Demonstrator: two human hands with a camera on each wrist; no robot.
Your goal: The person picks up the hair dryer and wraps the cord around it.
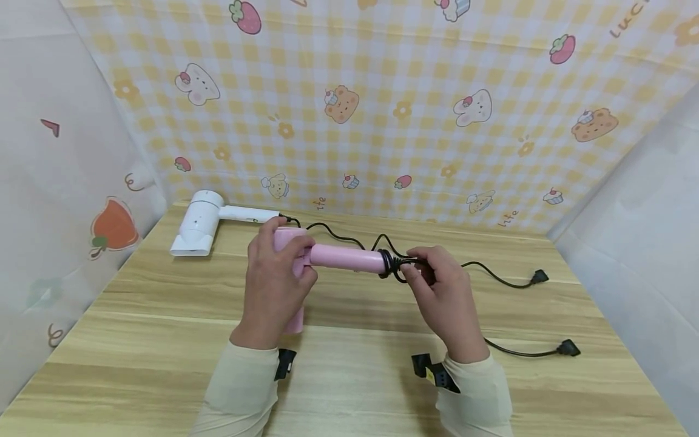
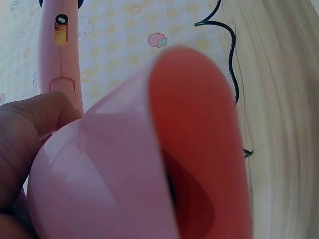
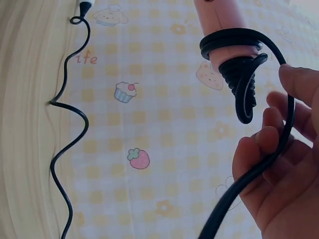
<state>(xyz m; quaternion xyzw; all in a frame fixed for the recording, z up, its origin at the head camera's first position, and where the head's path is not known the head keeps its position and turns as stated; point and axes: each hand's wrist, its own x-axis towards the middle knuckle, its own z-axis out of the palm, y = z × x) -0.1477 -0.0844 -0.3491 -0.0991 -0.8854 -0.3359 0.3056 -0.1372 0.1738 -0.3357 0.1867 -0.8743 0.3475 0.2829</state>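
Note:
A pink hair dryer (image 1: 346, 258) is held up over the table, its handle pointing right. My left hand (image 1: 273, 276) grips it where the head meets the handle, hiding part of the head. The left wrist view looks along the glossy pink head (image 2: 104, 174), with its red-lit open end towards the right. At the handle's tip, a black power cord (image 3: 232, 40) loops around the pink grip beside its ribbed sleeve (image 3: 238, 77). My right hand (image 1: 445, 297) holds the cord in curled fingers, just past the handle's end, with the thumb against it.
A white hair dryer (image 1: 199, 221) lies at the back left, its thin black cord (image 1: 335, 233) snaking right along the fabric backdrop (image 1: 382, 139). Two black plugs (image 1: 539, 277) lie on the right of the wooden table (image 1: 349, 376). Fabric walls stand on both sides.

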